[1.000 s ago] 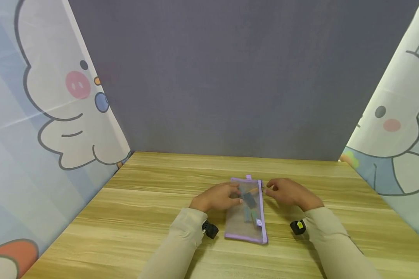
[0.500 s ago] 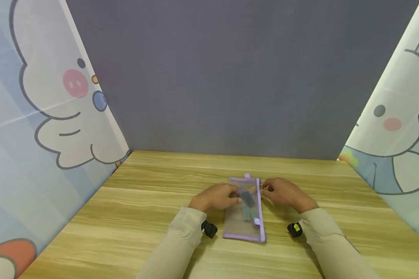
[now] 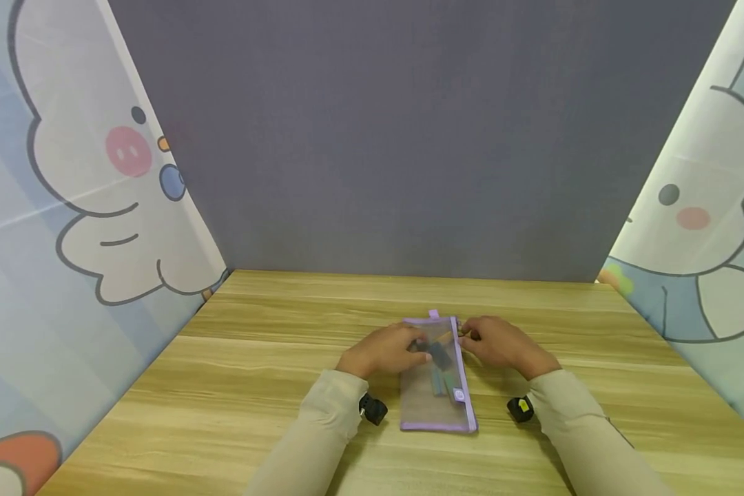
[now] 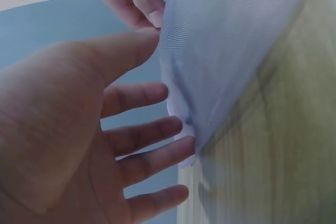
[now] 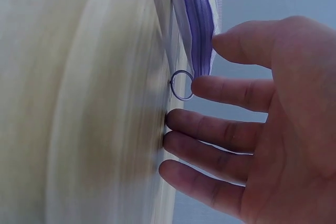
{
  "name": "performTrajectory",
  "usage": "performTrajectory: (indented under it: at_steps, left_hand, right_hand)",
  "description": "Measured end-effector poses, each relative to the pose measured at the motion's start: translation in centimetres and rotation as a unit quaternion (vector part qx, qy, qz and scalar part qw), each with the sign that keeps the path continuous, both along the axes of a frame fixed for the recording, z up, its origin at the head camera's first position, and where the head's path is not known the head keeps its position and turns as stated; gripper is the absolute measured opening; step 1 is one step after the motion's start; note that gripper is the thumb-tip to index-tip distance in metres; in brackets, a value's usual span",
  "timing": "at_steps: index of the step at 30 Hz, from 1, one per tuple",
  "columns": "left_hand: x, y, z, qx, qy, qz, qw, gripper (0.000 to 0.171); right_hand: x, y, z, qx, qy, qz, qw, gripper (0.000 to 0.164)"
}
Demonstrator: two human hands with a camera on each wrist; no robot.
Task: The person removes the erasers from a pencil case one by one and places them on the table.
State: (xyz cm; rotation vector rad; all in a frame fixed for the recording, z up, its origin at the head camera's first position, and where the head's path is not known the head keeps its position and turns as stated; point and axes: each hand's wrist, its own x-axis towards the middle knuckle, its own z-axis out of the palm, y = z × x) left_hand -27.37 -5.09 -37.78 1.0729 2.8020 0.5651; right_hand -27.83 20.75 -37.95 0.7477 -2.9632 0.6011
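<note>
**Purple-edged rectangular mesh pouch (image 3: 418, 408) lies on the wood-grain desk (image 3: 273, 324)**

The left hand (image 3: 387, 350), fingers spread, lies over the pouch's far left part. The right hand (image 3: 502, 342), thumb and forefinger apart, touches the zipper's far end, beside a thin round metal ring (image 5: 172, 86).

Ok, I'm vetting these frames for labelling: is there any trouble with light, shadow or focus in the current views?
Head view: soft shadows beside the sleeves, and the dark item looks hazy through the mesh pouch; left wrist view: bluish cast, washed out at upper left, tabletop blurred; right wrist view: bluish and dim, wood grain smeared, the ring clearer.
</note>
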Motion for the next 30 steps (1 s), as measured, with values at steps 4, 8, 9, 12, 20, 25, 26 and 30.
performTrajectory:
  at_steps: [4,8,9,12,20,25,26,30]
  left_hand:
    - [0.2,0.3,0.0,-0.016,0.007,0.009,0.9998,0.051]
    - [-0.1,0.6,-0.1,-0.023,0.000,0.011,0.9997,0.058]
    - [-0.2,0.7,-0.1,-0.023,-0.001,0.012,0.9997,0.058]
    - [-0.4,1.0,0.0,-0.014,-0.013,0.014,0.9997,0.054]
    - [-0.6,1.3,0.4,-0.017,-0.048,0.045,0.9977,0.063]
    - [-0.5,1.7,0.3,-0.055,-0.027,0.063,0.9961,0.076]
    - [-0.5,1.8,0.2,-0.064,-0.021,0.065,0.9956,0.077]
    - [-0.7,2.1,0.1,-0.085,-0.010,0.067,0.9941,0.081]
  right_hand:
    - [-0.1,0.0,-0.2,-0.003,-0.002,0.001,1.000,0.031]
    - [-0.3,0.0,0.0,0.000,0.003,0.004,1.000,0.031]
    - [-0.4,0.1,0.0,0.002,0.005,0.004,1.000,0.031]
    - [-0.6,0.1,0.1,0.005,0.008,0.004,1.000,0.030]
    - [-0.7,-0.1,-0.5,0.003,0.005,0.007,1.000,0.025]
    - [-0.6,-0.1,-0.5,0.001,0.018,0.008,1.000,0.022]
    - [-0.6,-0.1,-0.5,0.002,0.019,0.008,1.000,0.022]
    - [-0.7,0.0,-0.3,0.001,0.014,0.002,1.000,0.026]
